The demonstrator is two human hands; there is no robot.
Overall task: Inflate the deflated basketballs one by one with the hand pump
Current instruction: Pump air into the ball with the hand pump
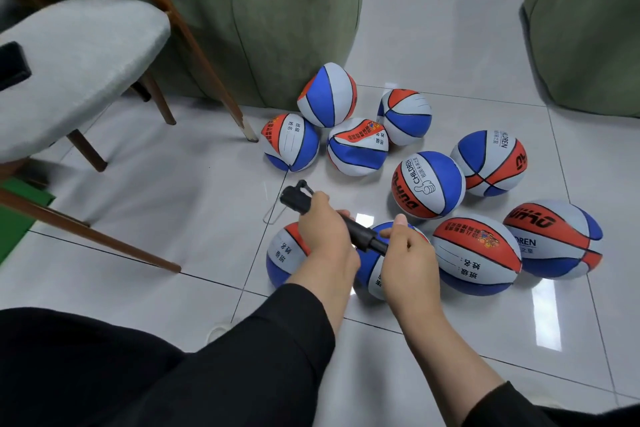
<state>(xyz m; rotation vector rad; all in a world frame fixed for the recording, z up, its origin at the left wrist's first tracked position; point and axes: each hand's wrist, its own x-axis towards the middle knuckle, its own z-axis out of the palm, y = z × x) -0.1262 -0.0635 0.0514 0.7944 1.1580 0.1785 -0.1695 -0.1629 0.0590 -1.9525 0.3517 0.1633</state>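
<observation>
From the head view, the left hand (323,236) grips the black hand pump (360,234); the right hand (408,253) holds its lower end over a red, white and blue basketball (372,269) on the floor (173,201). A nearby ball (427,184) reads "CHILDREN".

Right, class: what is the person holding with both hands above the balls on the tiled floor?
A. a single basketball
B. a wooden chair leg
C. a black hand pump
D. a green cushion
C: the left hand grips the handle end of the black hand pump and the right hand its other end, above a red, white and blue basketball.
</observation>
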